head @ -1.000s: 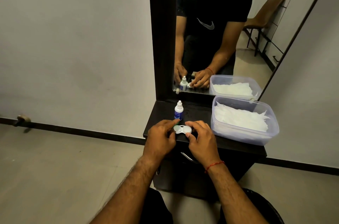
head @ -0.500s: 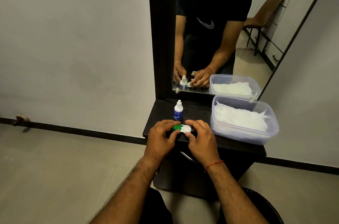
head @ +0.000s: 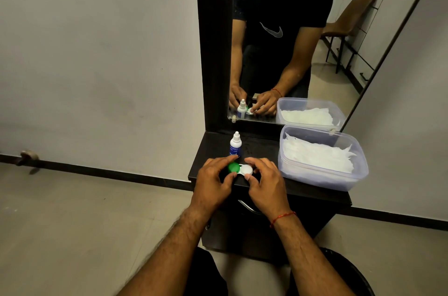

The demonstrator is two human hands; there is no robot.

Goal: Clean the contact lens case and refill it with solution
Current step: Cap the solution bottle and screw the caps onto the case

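Note:
A contact lens case (head: 240, 169) with one green cap and one white cap sits near the front of the dark dresser top (head: 261, 147). My left hand (head: 213, 180) pinches the green-capped side with thumb and fingers. My right hand (head: 264, 183) pinches the white-capped side. A small white solution bottle (head: 235, 144) with a blue label stands upright just behind the case, apart from both hands.
A clear plastic tub (head: 322, 174) holding white tissues stands on the right half of the dresser top. A mirror (head: 303, 41) rises behind it. A drawer handle (head: 247, 208) shows below the front edge. A dark bin (head: 349, 269) sits on the floor at lower right.
The case looked pale on both halves a second ago; it has since turned in my fingers, showing the green cap on its left. Both hands stay in place.

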